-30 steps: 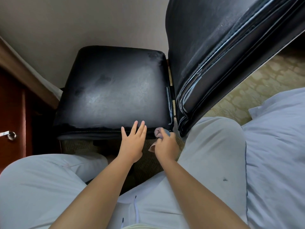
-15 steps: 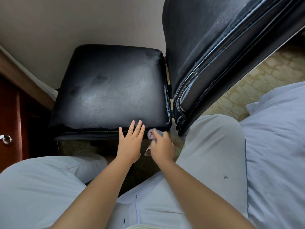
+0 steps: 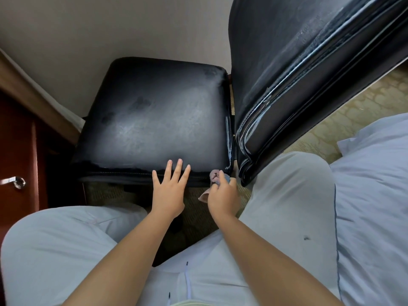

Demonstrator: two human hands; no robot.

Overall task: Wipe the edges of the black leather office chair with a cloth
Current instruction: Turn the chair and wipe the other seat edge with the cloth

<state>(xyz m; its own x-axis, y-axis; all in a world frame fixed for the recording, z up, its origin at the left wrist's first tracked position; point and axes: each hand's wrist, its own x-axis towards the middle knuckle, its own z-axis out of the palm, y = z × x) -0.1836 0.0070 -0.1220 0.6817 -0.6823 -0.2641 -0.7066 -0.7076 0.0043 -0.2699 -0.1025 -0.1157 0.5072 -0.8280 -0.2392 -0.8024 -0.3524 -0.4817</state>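
While the left hand [image 3: 170, 193] lies flat-fingered on the seat's near edge [image 3: 136, 174], the right hand [image 3: 223, 197] clutches the cloth [image 3: 215, 178] at lower centre; that edge runs leftward, unwiped.

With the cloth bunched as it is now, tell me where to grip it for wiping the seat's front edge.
Grip the cloth by its bunched upper wad, coming from below and the near side, as the right hand does. That wad sits against the seat edge near its corner, while a loose tail hangs under the hand. The left hand rests flat on the edge.
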